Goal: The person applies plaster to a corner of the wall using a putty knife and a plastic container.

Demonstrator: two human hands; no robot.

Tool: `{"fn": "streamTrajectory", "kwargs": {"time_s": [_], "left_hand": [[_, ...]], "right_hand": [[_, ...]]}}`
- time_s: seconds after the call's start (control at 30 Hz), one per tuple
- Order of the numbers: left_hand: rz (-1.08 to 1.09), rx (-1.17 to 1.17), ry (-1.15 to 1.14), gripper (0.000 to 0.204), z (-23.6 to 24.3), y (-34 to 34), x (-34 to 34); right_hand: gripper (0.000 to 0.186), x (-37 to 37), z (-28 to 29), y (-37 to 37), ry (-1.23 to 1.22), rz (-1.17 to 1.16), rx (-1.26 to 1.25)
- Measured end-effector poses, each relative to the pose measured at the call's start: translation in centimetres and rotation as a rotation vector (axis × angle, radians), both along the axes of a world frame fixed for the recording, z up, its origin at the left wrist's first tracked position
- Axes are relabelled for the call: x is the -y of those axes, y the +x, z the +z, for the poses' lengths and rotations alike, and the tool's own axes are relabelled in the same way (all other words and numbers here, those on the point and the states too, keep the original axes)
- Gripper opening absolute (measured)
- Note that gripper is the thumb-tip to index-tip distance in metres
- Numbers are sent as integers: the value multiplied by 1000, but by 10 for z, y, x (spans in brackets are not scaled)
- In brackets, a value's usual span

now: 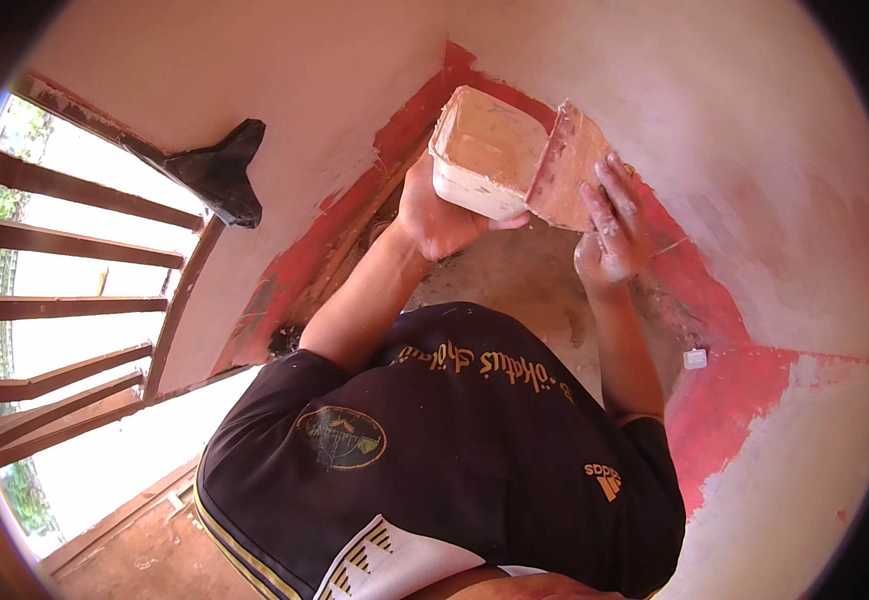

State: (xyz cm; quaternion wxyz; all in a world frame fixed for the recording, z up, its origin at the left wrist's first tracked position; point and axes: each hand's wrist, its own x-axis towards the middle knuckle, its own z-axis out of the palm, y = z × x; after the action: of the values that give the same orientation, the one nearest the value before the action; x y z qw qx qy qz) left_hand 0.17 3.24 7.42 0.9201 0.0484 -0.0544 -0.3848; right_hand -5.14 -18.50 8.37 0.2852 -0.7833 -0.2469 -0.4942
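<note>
My left hand (437, 215) supports a white rectangular plastic tub (470, 190) from below and the side, its fingers partly hidden behind it. Pale pinkish putty (495, 135) coats the tub's inside and rim. In my right hand (620, 230) is a wide flat scraper (567, 170), smeared with putty and with a darker reddish band along one edge. That edge lies against the tub's right rim. Putty stains the fingers of my right hand.
Walls with pale filler over red paint meet in a corner ahead. On the left, a barred window (75, 250) lets in bright light, and a black plastic piece (223, 170) hangs beside it. A small white box (695, 358) sits at the right.
</note>
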Motion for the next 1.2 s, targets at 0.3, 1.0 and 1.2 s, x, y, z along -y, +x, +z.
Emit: {"fn": "streamTrajectory", "kwargs": {"time_s": [0.3, 1.0, 1.2], "left_hand": [[64, 68, 112, 56, 3, 32, 37], [161, 90, 371, 60, 20, 101, 83], [124, 128, 419, 60, 36, 99, 70]], "right_hand": [[27, 50, -14, 36, -206, -39, 34], [31, 77, -22, 63, -241, 25, -9], [32, 56, -14, 50, -171, 14, -28]]}}
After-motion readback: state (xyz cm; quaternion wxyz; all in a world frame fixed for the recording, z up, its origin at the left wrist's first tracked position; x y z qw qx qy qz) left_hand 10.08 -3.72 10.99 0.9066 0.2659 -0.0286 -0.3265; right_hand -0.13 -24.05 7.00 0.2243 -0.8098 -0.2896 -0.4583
